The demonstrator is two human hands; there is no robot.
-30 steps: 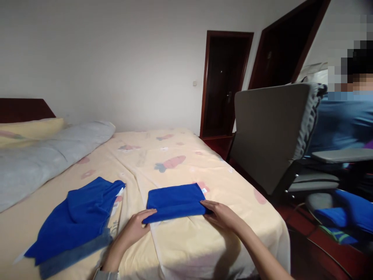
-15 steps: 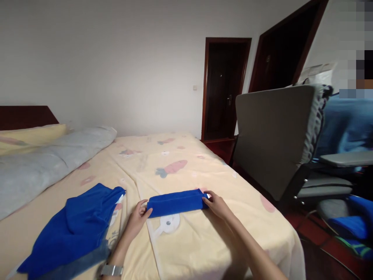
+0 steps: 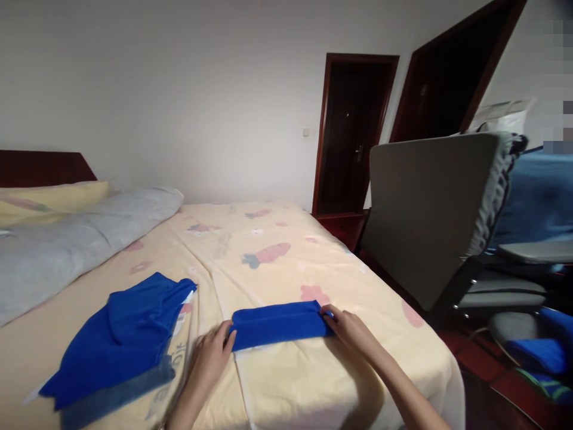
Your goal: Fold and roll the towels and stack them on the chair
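A strip of folded blue cloth [image 3: 280,325] lies across the bed sheet [image 3: 286,388] in front of me, longer from left to right than it is deep. My left hand [image 3: 213,353] pinches its left end between thumb and fingers. At the opposite end, my right hand [image 3: 351,329] grips the right edge, with its fingertips partly hidden by the cloth. Left of my left hand, a loose blue garment [image 3: 129,331] is spread out and creased. A darker blue piece [image 3: 120,394] shows from under its near side.
A grey rolled quilt [image 3: 102,230] and a yellow pillow [image 3: 58,200] lie at the bed's left. To the right stands a grey folding chair [image 3: 430,215], with a person in blue [image 3: 537,197] beyond it. Blue cloths [image 3: 544,352] rest at the lower right.
Both hands have drawn the folded blue cloth toward me. It now covers the rabbit print that showed in front of it, and a pink flower print appears behind. The view has shifted slightly.
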